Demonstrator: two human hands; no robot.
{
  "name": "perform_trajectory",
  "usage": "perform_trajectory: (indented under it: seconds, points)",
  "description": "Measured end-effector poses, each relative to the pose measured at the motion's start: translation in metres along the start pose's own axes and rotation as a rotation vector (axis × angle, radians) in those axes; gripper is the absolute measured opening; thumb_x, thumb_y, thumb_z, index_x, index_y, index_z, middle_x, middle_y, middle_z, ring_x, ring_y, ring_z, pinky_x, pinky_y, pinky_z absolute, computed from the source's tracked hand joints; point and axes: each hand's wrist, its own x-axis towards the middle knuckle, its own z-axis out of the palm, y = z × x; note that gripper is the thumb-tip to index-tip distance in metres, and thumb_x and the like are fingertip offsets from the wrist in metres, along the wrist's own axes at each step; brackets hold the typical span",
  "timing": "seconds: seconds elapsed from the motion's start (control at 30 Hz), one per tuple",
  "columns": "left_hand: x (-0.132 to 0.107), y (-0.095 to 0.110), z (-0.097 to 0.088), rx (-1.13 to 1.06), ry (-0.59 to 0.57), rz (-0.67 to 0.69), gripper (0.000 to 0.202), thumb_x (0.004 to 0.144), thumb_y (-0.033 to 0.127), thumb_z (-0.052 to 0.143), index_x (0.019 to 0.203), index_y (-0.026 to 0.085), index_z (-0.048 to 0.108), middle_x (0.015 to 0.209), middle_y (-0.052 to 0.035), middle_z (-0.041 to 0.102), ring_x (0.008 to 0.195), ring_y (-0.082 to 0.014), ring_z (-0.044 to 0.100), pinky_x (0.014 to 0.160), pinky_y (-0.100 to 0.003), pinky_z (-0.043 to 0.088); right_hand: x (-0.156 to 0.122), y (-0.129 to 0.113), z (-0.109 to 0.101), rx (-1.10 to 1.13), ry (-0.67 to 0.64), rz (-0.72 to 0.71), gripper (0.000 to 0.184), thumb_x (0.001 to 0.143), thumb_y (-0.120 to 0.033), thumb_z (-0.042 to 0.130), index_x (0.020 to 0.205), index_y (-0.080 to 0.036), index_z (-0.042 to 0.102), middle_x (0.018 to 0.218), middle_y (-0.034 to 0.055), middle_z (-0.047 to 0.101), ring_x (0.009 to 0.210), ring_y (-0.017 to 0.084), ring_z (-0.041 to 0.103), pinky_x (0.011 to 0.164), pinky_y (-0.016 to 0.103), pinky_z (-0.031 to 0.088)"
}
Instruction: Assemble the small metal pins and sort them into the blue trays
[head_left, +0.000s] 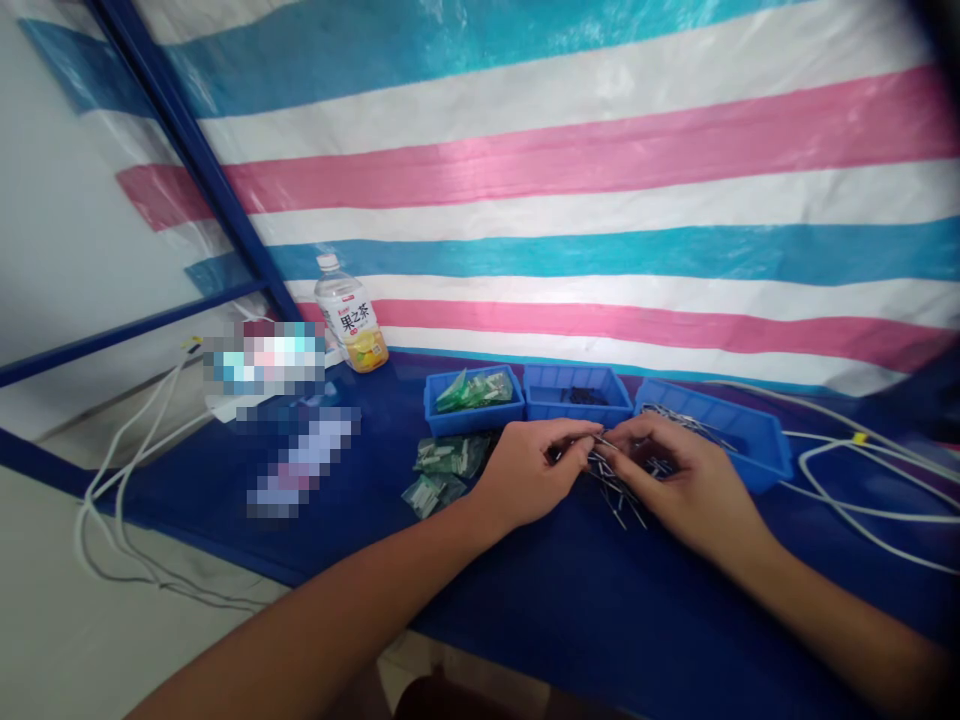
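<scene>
My left hand (525, 472) and my right hand (682, 487) meet above the blue tabletop (585, 590), their fingertips pinching a thin metal pin (592, 442) between them. Below them lies a loose heap of metal pins (616, 492). Left of that heap are small green-tinted parts in clear bags (442, 475). Three blue plastic bins stand behind my hands: one with green parts (472, 417), one with dark small parts (577, 395), and one with metal pins (712, 430).
A plastic bottle of tea (349, 315) stands at the back of the table beside pixelated items (300, 462). White cables (862, 480) lie at the right, and more hang off the left edge. A striped tarp (600, 200) and a blue frame bar (202, 170) rise behind.
</scene>
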Motion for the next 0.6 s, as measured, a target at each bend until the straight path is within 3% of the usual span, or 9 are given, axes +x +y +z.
perform_trajectory:
  seconds: [0.1,0.23,0.4,0.5,0.6]
  points:
    - [0.0018,0.0002,-0.0019,-0.007,0.031,0.026,0.031,0.102,0.03,0.065,0.127,0.021,0.081,0.123,-0.0076,0.083,0.107,-0.0245,0.081,0.091,-0.035,0.067,-0.0005,0.0026,0.0022,0.019,-0.053,-0.01,0.013,0.099,-0.039,0.073,0.103,-0.027,0.076,0.096,0.0042,0.077,0.079,0.021,0.071,0.064,0.033,0.055]
    - [0.0039,-0.0005,-0.0039,-0.055,0.043,0.047,0.028,0.104,0.026,0.062,0.123,0.022,0.082,0.123,-0.0066,0.083,0.115,-0.0241,0.079,0.105,-0.039,0.063,-0.001,0.004,0.0027,0.039,-0.121,-0.043,0.02,0.103,-0.045,0.068,0.109,-0.029,0.078,0.107,0.0075,0.078,0.094,0.026,0.073,0.067,0.035,0.056]
    - [0.0053,-0.0001,-0.0042,-0.147,0.088,-0.049,0.051,0.098,0.019,0.069,0.148,0.024,0.065,0.128,-0.0104,0.079,0.101,-0.0218,0.081,0.089,-0.034,0.067,0.0,0.0022,-0.0016,0.017,-0.091,-0.023,0.023,0.107,-0.044,0.061,0.102,-0.028,0.077,0.101,0.0068,0.077,0.089,0.025,0.072,0.066,0.034,0.056]
    - [0.0062,-0.0003,-0.0037,-0.154,0.152,-0.098,0.052,0.092,0.02,0.077,0.143,0.02,0.064,0.119,-0.01,0.079,0.086,-0.0181,0.08,0.079,-0.03,0.065,-0.0003,0.0027,-0.0015,0.03,-0.063,0.015,0.021,0.106,-0.044,0.062,0.104,-0.028,0.076,0.098,0.0059,0.076,0.082,0.024,0.071,0.062,0.033,0.055]
    - [0.0069,-0.0024,-0.0028,-0.117,0.15,-0.105,0.037,0.091,0.016,0.075,0.128,0.018,0.07,0.113,-0.0085,0.079,0.081,-0.0157,0.078,0.076,-0.027,0.063,-0.0012,0.0042,0.0017,0.029,-0.099,0.014,0.022,0.106,-0.043,0.063,0.118,-0.029,0.074,0.104,0.0067,0.077,0.084,0.024,0.072,0.061,0.033,0.056]
